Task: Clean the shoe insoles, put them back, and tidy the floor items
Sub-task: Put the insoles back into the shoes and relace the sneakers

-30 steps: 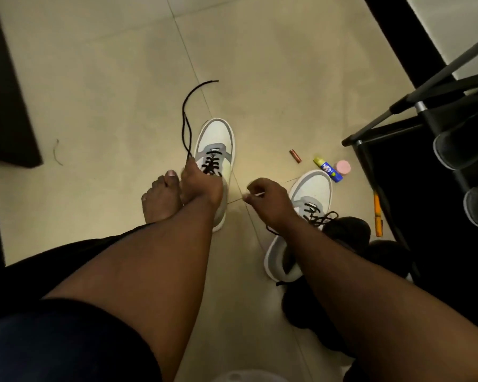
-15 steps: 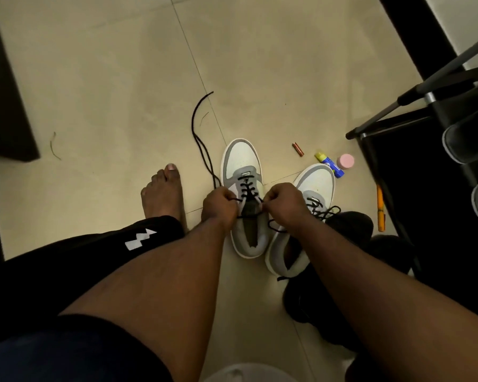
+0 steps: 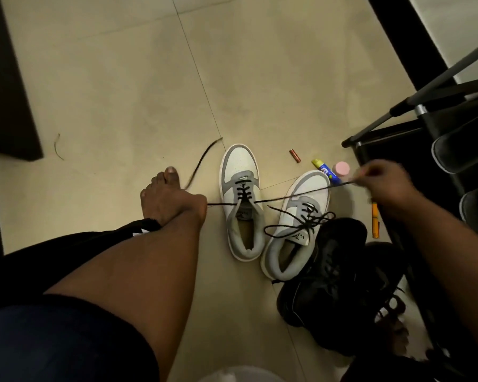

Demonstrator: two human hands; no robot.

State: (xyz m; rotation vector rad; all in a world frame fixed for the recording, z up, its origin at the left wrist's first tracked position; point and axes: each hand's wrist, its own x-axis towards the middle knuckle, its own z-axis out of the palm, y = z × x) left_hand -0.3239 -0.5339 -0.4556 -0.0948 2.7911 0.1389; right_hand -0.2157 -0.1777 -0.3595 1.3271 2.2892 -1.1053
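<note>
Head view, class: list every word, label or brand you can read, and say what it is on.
"Ve": start of a label on the right sneaker's tongue; the rest is hidden.
Left sneaker's tongue: label too blurred to read.
Blue tube: print too small to read.

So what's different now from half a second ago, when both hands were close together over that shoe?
Both hands have pulled apart, drawing the black lace taut across the left white-and-grey sneaker: the left hand went left, the right hand far right. Each still grips a lace end. Both sneakers, the copper battery and the blue-yellow tube stayed put.
</note>
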